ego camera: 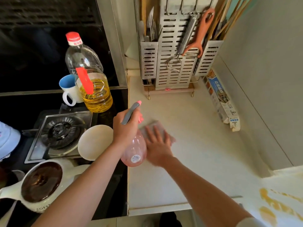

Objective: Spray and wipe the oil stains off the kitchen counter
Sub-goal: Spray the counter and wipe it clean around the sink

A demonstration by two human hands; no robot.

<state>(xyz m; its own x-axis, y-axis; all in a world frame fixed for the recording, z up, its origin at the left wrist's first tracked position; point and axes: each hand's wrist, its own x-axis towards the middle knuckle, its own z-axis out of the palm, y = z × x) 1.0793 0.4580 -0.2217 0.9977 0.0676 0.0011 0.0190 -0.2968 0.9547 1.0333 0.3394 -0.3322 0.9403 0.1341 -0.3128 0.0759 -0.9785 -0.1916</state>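
Note:
My left hand (125, 128) grips the neck of a pink spray bottle (135, 151) with a grey and pink nozzle, held above the left edge of the cream kitchen counter (196, 145). My right hand (157, 148) lies flat, fingers spread, on a greyish-pink cloth (157, 126) that rests on the counter just right of the bottle. The hand and cloth look blurred. I cannot make out oil stains on the counter from here.
A black stove (62, 135) lies left of the counter with a cooking oil bottle (91, 82), a blue-lined mug (68, 89), a white plate (95, 141) and a pot of dark liquid (41, 181). A metal utensil rack (173, 51) stands at the back; a box (221, 99) lies along the right wall.

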